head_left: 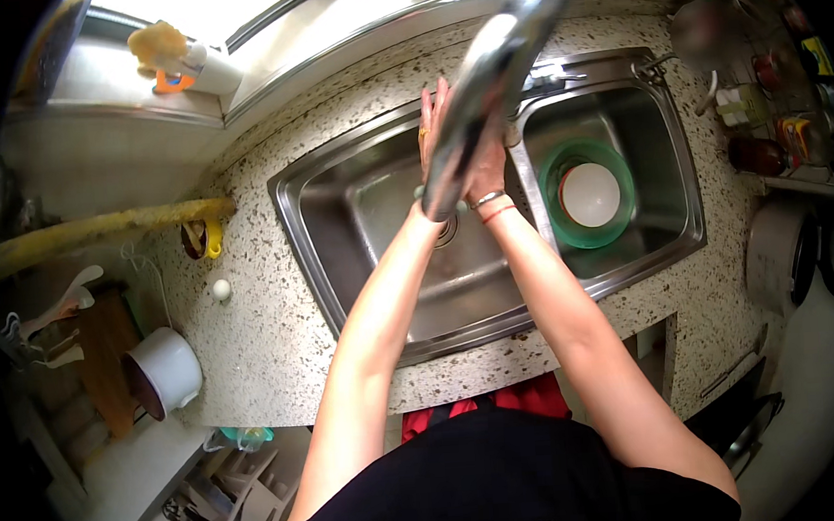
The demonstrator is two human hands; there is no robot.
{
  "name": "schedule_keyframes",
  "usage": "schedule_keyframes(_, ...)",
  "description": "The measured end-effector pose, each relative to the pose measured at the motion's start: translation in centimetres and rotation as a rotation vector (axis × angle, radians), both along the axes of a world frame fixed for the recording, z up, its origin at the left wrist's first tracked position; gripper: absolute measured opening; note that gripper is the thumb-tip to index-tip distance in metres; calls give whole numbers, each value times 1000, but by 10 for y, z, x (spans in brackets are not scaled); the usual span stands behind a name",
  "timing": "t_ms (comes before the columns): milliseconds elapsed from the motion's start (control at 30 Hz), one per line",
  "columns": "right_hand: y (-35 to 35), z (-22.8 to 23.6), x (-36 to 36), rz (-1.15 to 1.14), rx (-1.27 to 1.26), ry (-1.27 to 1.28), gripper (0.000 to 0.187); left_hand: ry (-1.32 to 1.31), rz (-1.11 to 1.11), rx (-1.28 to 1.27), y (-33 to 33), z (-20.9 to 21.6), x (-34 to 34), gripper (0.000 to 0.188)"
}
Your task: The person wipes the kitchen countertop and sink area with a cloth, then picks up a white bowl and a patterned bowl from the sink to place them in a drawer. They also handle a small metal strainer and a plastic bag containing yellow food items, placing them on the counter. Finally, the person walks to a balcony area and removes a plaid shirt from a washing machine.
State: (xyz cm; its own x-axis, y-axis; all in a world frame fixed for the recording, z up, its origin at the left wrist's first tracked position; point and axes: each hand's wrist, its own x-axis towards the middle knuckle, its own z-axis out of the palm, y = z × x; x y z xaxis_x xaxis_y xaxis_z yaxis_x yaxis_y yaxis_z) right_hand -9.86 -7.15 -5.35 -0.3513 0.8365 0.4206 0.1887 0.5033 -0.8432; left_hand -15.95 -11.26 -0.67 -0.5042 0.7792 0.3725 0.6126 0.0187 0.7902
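Observation:
Both my hands are close together over the left basin of a double steel sink. A long, shiny chrome tap spout crosses in front of them and hides much of both. My left hand has its fingers stretched out and pointing away from me, with a ring on one. My right hand shows its back and wrist to the right of the spout, its fingers hidden. Whether the palms touch, I cannot tell. A bracelet and a red cord circle the right wrist.
In the right basin, a green bowl holds a white bowl. A tap lever stands behind the divider. Left on the speckled counter are an egg-like white object, a yellow-handled cup and a white pot. Jars line the right.

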Motion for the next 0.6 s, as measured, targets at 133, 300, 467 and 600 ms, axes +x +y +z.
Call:
schedule_keyframes(133, -16, -30, -21, -61, 257, -292, 41, -382, -151, -18, -15, 10, -24, 41)
schedule_keyframes(300, -81, -17, -66, 3, 171, -243, 50, 37, -32, -239, -76, -11, -67, 40)
schedule_keyframes(467, -148, -14, -108, 180, 115, -267, 49, 111, 124, -338, -144, -6, -108, 38)
schedule_keyframes(600, -188, -10, -142, 314, 255, -293, 49, 77, 241, -331, -194, -2, -137, 40)
